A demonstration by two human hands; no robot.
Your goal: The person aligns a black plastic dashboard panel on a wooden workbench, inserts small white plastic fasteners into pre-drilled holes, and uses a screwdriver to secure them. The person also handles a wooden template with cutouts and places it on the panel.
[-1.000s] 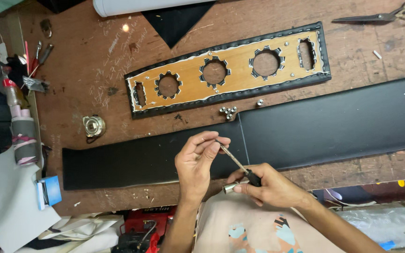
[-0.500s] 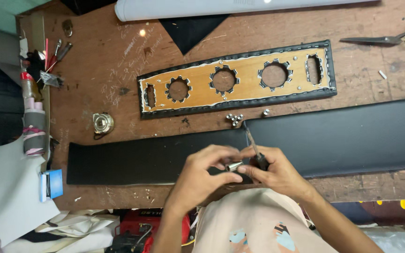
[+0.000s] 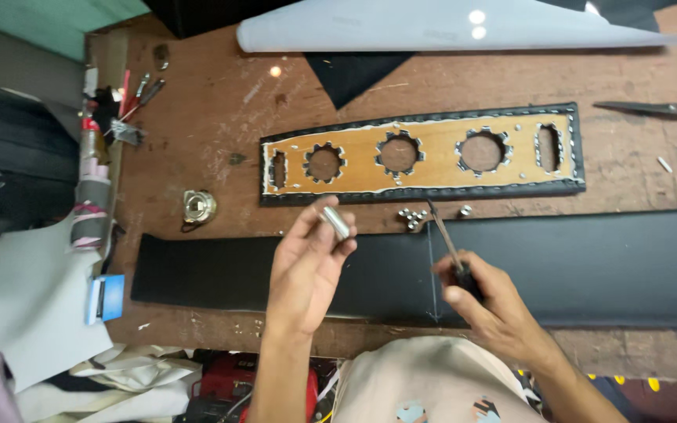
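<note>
My left hand (image 3: 307, 266) is raised over the black strip (image 3: 589, 266) and pinches a small silver metal cylinder (image 3: 335, 222) between thumb and fingertips. To its right, my right hand (image 3: 486, 301) grips the dark handle of a thin pointed tool (image 3: 444, 239), whose metal shaft slants up and to the left toward a cluster of small silver fittings (image 3: 411, 217). Beyond them lies a long wooden panel (image 3: 432, 157) wrapped at the edges in black material, with three round toothed holes and two slots.
A round metal piece (image 3: 198, 207) sits left of the panel. Scissors (image 3: 652, 108) lie at the far right, hand tools (image 3: 131, 98) at the far left edge. A grey sheet (image 3: 432, 27) and black triangle (image 3: 350, 74) lie at the back. A blue object (image 3: 103, 298) rests front left.
My hands were together working the tool and a small part. They have come apart: the left lifted away holding the silver cylinder, the right stayed low with the tool.
</note>
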